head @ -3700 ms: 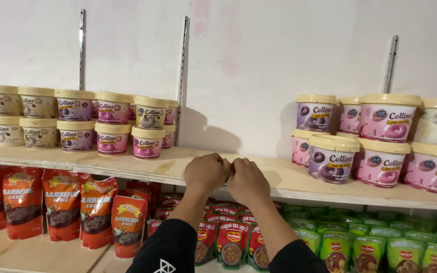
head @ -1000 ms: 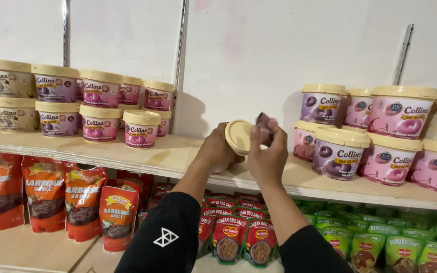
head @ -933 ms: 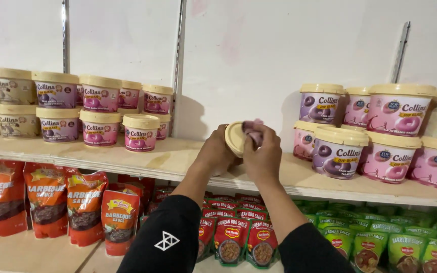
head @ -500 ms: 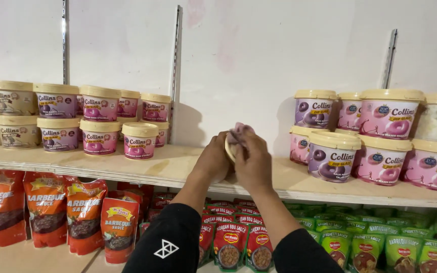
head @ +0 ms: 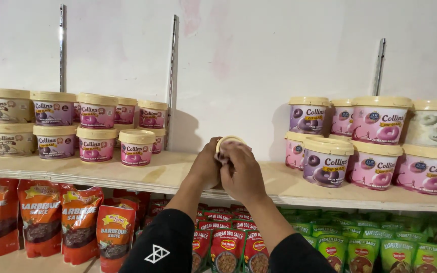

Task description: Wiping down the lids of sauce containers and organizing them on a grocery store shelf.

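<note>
Left hand (head: 206,167) and right hand (head: 242,172) gripping a cream-lidded tub (head: 227,144), above wooden shelf (head: 168,174), stacked tubs (head: 94,126) either side

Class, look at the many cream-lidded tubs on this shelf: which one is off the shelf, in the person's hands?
The small tub in the shelf's middle gap, gripped between the left hand and right hand. Every other tub stands stacked on the wooden shelf.

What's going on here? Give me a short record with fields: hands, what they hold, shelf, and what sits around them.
left hand: cupped around the tub from the left
right hand: pressing a pinkish cloth against the tub's lid
tub: small, cream lid, mostly hidden by both hands
shelf: pale wooden board on wall brackets
left group: stacked cream-lidded tubs, pink, purple and beige labels
right group: larger tubs of the same kind
below: red sauce pouches and green sauce pouches
</note>
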